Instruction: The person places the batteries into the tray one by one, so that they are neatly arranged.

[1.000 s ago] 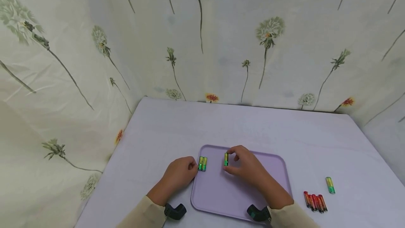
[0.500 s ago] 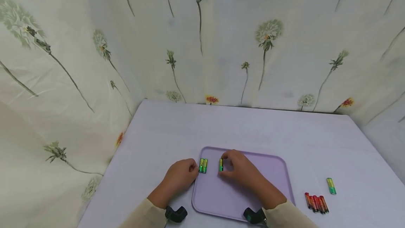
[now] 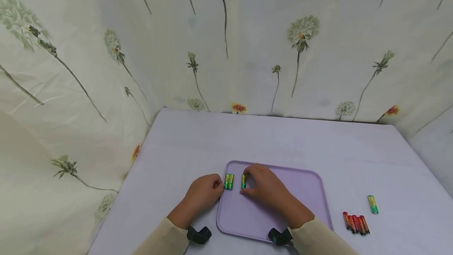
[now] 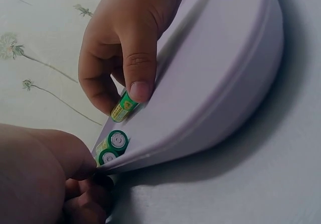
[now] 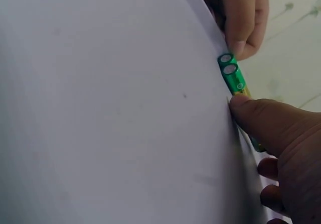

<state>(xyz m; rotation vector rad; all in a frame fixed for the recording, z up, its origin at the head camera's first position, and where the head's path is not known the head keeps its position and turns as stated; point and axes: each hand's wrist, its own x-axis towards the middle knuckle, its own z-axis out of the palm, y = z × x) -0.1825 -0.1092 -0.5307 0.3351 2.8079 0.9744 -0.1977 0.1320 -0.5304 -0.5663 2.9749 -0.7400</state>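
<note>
Right hand (image 3: 263, 184): thumb and fingers, slightly parted, pinch one green battery (image 3: 243, 182) between their tips. Left hand (image 3: 206, 190): curled fingers pinch the rim of the tray (image 3: 304, 192), just beside two more batteries (image 3: 231, 182).

The tray (image 3: 244, 215) was plain lilac, the counter (image 3: 283, 137) a paler lavender. At the tray's left edge, a pair of batteries (image 3: 231, 182) wore yellow and green, as did the held battery (image 3: 243, 182). Toward the counter's near right corner, red batteries (image 3: 356, 224) had dark ends; the lone battery (image 3: 373, 204) was yellow-green. Beyond the far edge, off-white cloth (image 3: 255, 30) bore grey-green dandelions (image 3: 303, 28) and orange-red flowers (image 3: 238, 108).
</note>
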